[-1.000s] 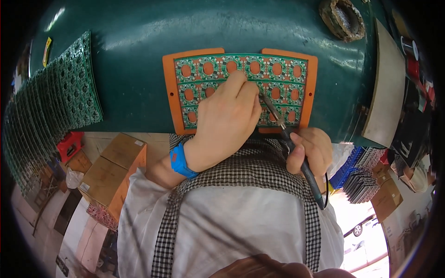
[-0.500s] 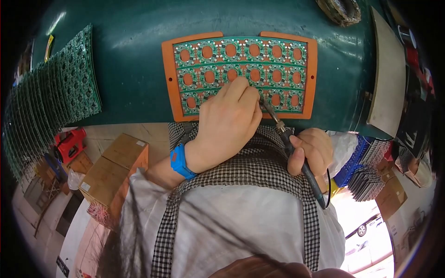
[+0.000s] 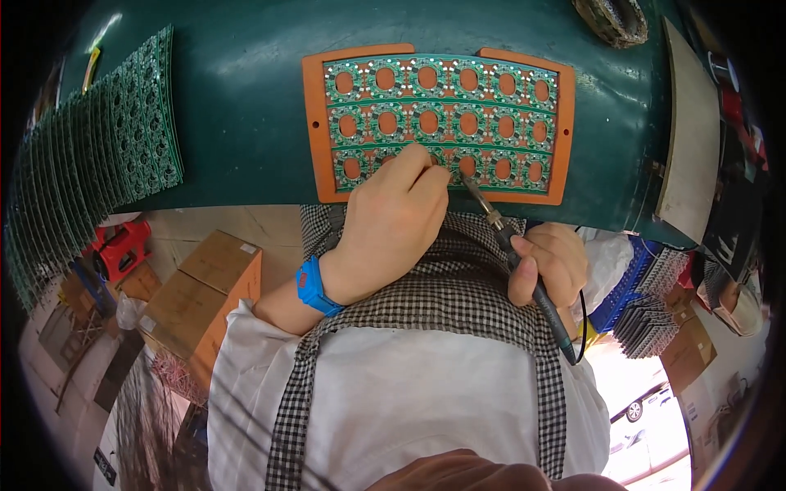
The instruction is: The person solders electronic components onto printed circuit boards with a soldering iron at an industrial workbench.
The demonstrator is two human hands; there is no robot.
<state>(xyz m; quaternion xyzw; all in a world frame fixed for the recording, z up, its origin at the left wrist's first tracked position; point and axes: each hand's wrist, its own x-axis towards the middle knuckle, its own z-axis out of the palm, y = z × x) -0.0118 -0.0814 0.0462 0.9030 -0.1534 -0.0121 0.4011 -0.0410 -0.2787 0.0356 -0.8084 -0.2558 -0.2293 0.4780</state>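
An orange tray on the green table holds a panel of green circuit boards, in rows with oval openings. My left hand, with a blue watch on its wrist, reaches over the nearest row. Its fingers are pinched together near the panel, hiding part of that row; whatever they hold cannot be made out. In my right hand is a soldering iron, gripped by its dark handle. The iron's metal tip points at the nearest row, just right of my left fingertips; whether it touches is unclear.
A long row of upright circuit board panels stands at the table's left. A round, crusted container sits at the far right, near a pale board. Below the table are cardboard boxes and a blue basket.
The tray and panel sit slightly farther right and farther away in view. Relative to the panel, my left fingers and the iron's tip have moved left, and my left fingers nearer me.
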